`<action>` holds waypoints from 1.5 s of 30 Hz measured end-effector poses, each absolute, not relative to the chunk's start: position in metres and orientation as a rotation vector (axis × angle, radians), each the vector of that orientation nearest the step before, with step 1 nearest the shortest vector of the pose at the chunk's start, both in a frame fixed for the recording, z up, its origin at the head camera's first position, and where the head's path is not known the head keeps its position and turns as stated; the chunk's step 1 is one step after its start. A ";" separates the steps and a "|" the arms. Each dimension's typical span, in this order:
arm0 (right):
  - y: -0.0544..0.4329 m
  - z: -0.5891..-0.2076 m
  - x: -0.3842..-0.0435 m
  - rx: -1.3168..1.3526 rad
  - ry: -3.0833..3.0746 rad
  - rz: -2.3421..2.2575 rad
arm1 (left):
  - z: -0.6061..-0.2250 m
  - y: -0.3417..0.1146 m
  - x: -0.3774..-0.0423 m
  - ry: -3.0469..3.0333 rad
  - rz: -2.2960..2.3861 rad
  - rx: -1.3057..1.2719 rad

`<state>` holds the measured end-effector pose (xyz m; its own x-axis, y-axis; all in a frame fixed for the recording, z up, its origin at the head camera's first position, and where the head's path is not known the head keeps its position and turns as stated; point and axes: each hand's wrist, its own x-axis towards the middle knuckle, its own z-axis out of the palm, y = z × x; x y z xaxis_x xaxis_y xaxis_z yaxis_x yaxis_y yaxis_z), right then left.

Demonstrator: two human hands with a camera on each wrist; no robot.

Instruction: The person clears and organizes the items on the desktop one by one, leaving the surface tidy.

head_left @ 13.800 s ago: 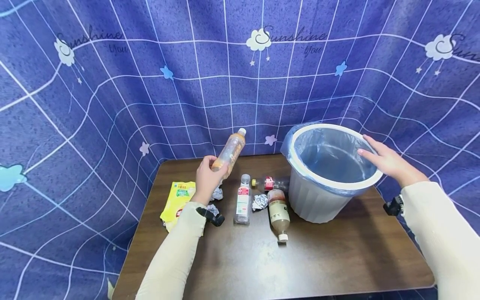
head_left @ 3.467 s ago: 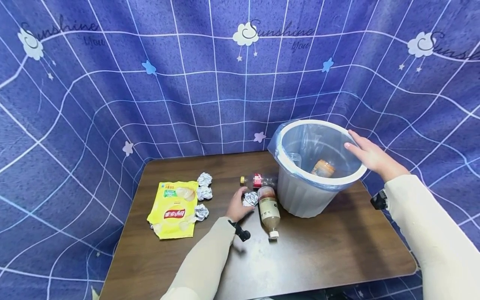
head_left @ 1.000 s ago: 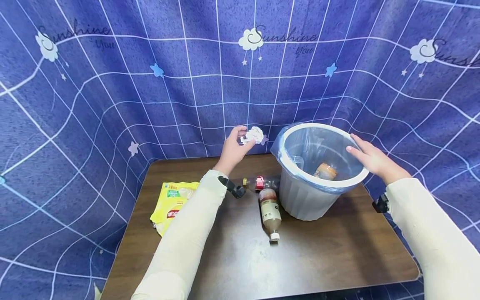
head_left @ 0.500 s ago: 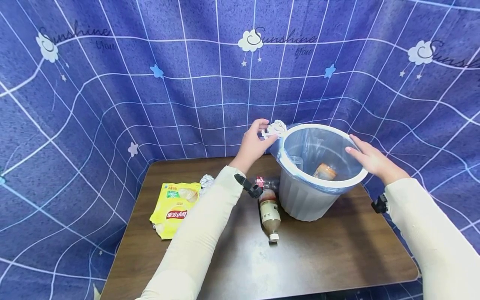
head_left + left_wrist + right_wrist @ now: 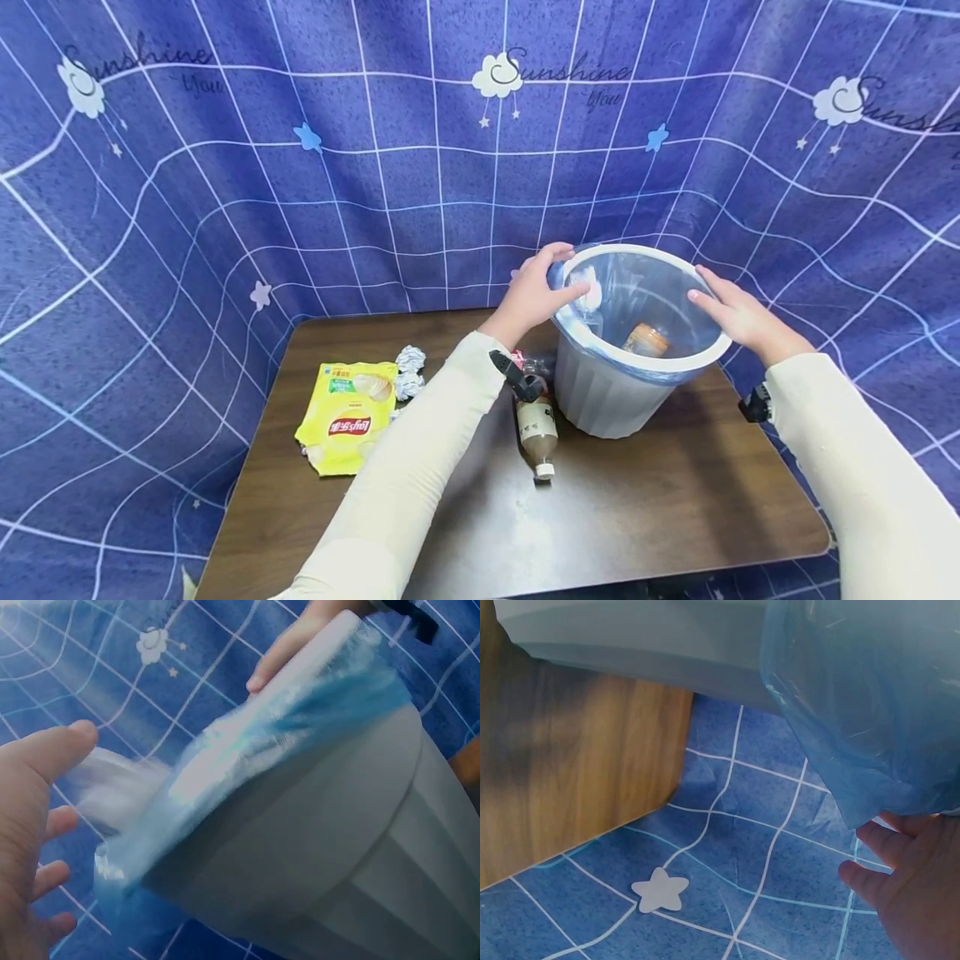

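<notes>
My left hand [image 5: 536, 292] is at the left rim of the trash bin [image 5: 607, 392], thumb apart from the fingers. Just past the thumb is a crumpled paper ball [image 5: 590, 292], blurred, inside the rim. In the left wrist view the same white paper ball [image 5: 120, 787] is clear of the fingers. My right hand [image 5: 750, 321] holds the bin's right rim, thumb over the inner side; in the right wrist view its fingers [image 5: 885, 844] are outside, against the blue bag [image 5: 870, 712]. An orange-labelled bottle [image 5: 647, 340] lies in the bin.
A bottle with brown residue [image 5: 538, 429] lies left of the bin, partly under my left wrist. Behind it a red-labelled bottle [image 5: 519, 358] is mostly hidden. Farther left on the table [image 5: 600, 517] are crumpled balls [image 5: 409, 385] and a yellow chip bag [image 5: 348, 417].
My left hand has carried the paper ball from the table to the bin and let it go inside the rim. The clear bottle once on the table is gone from there. The right hand stays at the rim.
</notes>
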<state>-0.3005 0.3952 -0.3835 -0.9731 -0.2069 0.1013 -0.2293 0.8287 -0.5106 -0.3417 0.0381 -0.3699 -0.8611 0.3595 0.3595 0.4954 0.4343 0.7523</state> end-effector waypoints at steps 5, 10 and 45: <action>0.396 -0.382 -0.299 0.333 -2.980 0.828 | -0.377 0.030 -0.341 -2.546 -1.422 -0.736; 0.395 -0.380 -0.299 0.326 -2.980 0.830 | -0.387 0.017 -0.346 -2.457 -1.459 -0.698; 0.396 -0.384 -0.302 0.332 -2.969 0.860 | -0.588 -0.029 -0.325 -2.465 -1.872 -0.399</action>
<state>-0.3020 0.3957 -0.3835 -0.9767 -0.1949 0.0902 -0.2129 0.8243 -0.5245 -0.3250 -0.0288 -0.5876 -0.9671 0.1893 0.1700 0.2146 0.2477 0.9448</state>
